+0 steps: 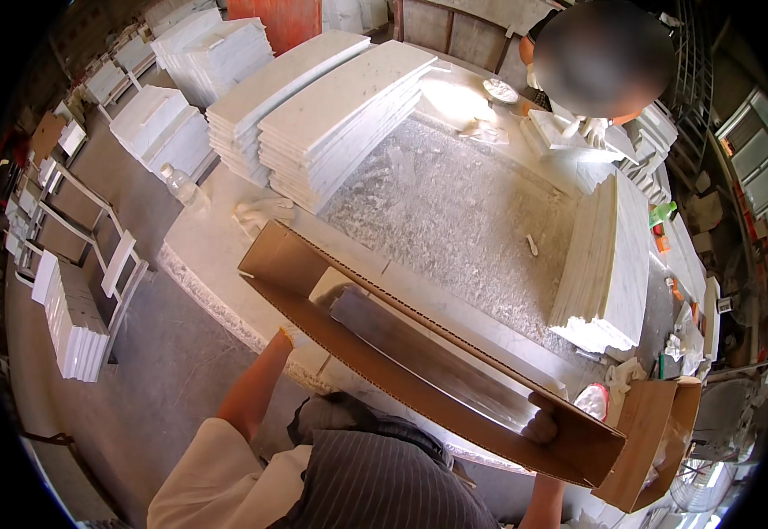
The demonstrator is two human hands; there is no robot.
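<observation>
A stone workshop with a grey concrete floor (163, 388) surrounds a big pale worktable (454, 212) dusted white, its edge rough and chipped. On the table's far left part sit two tall stacks of long white marble slabs (340, 115), and a shorter stack of marble tiles (608, 256) stands at the right side. A clear plastic bottle (181, 185) rests by the table's left corner, with white cloth gloves (260, 212) lying just beside the slab stacks. More white tiles fill a rack (75, 317) on the floor to the left.

At the near edge of the table a long, open brown cardboard box (419, 379) lies tilted across the view. Inside it rests a long grey-white marble strip (437, 357). The left hand (335, 295) reaches into the box's far-left end, fingers curled on the end of the strip. The right hand (542, 423) is at the lower right end, fingers bent around the strip's other end, thumb against the cardboard. Another folded cardboard piece (657, 441) stands just right of the box.

Across the table another person's gloved hands (591, 130) rest on small tiles
</observation>
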